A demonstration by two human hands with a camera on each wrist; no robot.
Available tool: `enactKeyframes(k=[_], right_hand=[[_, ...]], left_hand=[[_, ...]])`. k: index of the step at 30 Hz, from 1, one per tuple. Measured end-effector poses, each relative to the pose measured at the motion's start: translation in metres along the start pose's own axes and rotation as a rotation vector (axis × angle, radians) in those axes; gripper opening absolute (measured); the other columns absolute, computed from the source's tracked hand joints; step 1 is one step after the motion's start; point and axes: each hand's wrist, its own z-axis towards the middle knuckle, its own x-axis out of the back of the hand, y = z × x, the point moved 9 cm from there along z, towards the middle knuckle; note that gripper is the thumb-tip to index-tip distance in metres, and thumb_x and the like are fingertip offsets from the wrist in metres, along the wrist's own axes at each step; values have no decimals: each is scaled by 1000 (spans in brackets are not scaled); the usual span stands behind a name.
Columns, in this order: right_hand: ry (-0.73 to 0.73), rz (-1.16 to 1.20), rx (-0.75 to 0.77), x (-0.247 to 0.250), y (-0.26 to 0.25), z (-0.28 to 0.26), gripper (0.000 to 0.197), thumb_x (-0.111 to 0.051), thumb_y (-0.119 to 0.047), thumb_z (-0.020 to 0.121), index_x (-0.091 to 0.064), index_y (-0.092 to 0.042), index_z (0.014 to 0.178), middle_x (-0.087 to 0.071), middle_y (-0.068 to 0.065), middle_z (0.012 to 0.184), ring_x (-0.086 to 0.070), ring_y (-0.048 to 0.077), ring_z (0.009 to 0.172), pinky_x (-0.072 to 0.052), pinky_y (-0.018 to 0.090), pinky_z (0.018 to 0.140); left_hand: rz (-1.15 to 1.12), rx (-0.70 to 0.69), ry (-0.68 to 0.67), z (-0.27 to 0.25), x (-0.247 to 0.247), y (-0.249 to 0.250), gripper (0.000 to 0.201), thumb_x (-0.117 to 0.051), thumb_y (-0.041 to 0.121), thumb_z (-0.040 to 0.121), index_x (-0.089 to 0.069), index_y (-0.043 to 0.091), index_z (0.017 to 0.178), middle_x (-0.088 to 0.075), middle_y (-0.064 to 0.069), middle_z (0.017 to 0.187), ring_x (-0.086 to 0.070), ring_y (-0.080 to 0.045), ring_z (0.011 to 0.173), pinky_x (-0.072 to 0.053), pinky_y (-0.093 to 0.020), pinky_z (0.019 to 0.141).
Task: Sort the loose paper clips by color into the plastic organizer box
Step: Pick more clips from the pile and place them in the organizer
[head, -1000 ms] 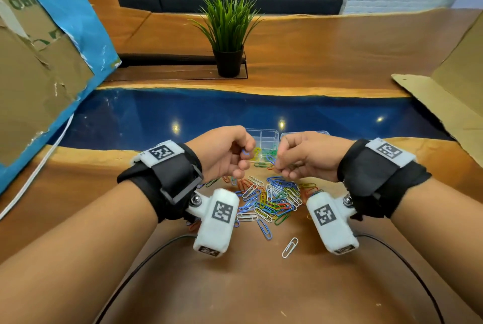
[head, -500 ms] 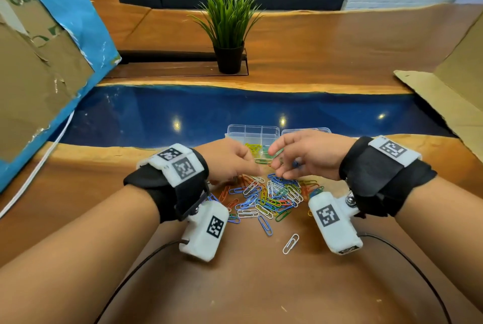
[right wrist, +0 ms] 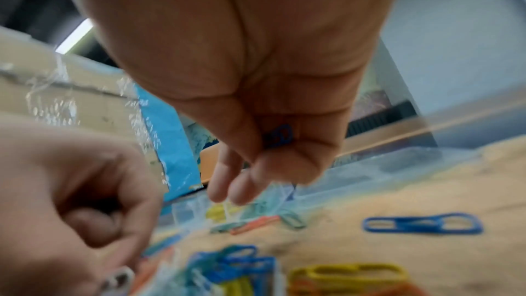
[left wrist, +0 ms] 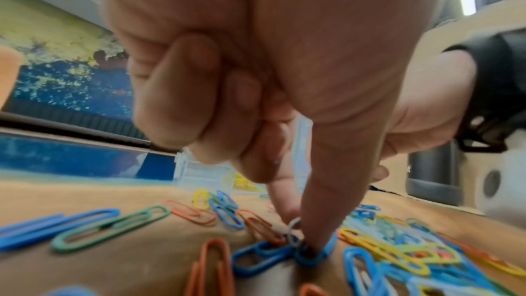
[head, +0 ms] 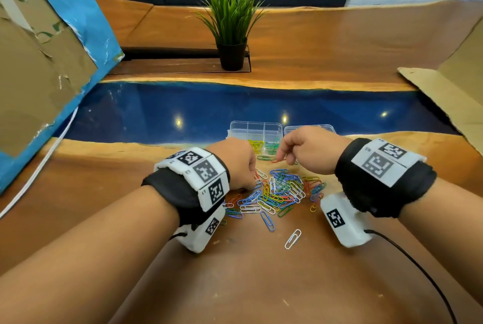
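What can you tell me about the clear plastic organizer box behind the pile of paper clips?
The plastic organizer box is clear and shallow, split by thin walls into small compartments, and it sits open-topped on the table at the edge of the blue strip, just beyond the loose pile. One near compartment holds yellow paper clips, its neighbour green paper clips. A second clear piece, maybe its lid, lies at its right. Neither hand visibly touches it; they hide part of its near side.

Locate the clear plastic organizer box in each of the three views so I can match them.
Head: the clear plastic organizer box sits centre, beyond the clip pile, between the two hands.
Left wrist: low, centre-left, behind the fingers, blurred.
Right wrist: a blurred strip below the fingertips.
Shared landmark: the yellow paper clips in one compartment.
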Motion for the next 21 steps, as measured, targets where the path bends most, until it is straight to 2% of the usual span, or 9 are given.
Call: enactKeyframes(k=[2,3,5,7,9,11,13,16,21], right_hand=[[24,-126,-2,-1,1,-1,32,-41,-7,91,-69,-18,99,-53,-9,72,-50,13,75,-39,22,62],[26,-175,4,-3,2,-1,27,-43,-15,93,-68,-19,101,-56,-9,76,-50,13,78,-38,22,66],[23,-255,16,-8,2,1,18,-53,-28,91,-68,-22,100,-60,-7,84,-54,15,85,-37,22,71],[21,-305,26,-11,0,2,17,-64,-34,85,-69,-22,96,-56,-9,78,-54,14,85,-37,23,70],[28,-337,38,-12,-5,4,17,-68,-33,82,-71,-22,94,-54,-10,74,-52,13,82,-38,22,69],[29,-378,53,-13,-10,5,15,-65,-25,82,-72,-20,94,-57,-9,72,-57,16,83,-40,21,68],[19,-419,61,-15,-14,6,17,-60,-19,83,-72,-16,93,-67,-1,84,-63,20,89,-42,22,67],[-6,-487,59,-20,-18,7,19,-59,-23,83,-70,-11,94,-70,6,93,-65,24,91,-46,25,66],[-31,-520,40,-22,-17,8,23,-60,-29,80,-68,-10,90,-67,6,85,-65,24,90,-50,27,70]], left_hand=[[-36,1,-1,0,-1,-4,4,-69,23,75,-68,20,72,-65,4,72,-65,-16,81,-57,-30,75],[-51,2,5,1,0,-6,5,-70,24,75,-69,20,72,-67,4,74,-66,-16,83,-56,-30,75],[-70,12,16,1,3,-13,11,-74,30,75,-71,20,74,-70,5,76,-65,-14,82,-53,-27,70],[-85,47,30,1,8,-23,14,-75,35,74,-71,21,74,-64,7,65,-63,-12,69,-47,-24,61],[-63,81,50,0,14,-33,13,-74,34,75,-69,22,74,-57,10,57,-55,-7,59,-42,-22,58],[-34,104,52,-2,17,-41,12,-73,32,75,-71,20,76,-57,10,57,-56,-8,62,-42,-23,59],[-8,121,27,-6,17,-45,16,-74,36,74,-71,20,76,-60,10,62,-58,-11,69,-43,-24,61],[49,136,-14,-11,10,-47,20,-75,41,72,-70,22,75,-64,8,68,-61,-12,72,-42,-23,59],[113,89,10,-11,7,-29,15,-74,38,73,-66,25,71,-55,12,63,-61,-13,76,-48,-26,64]])
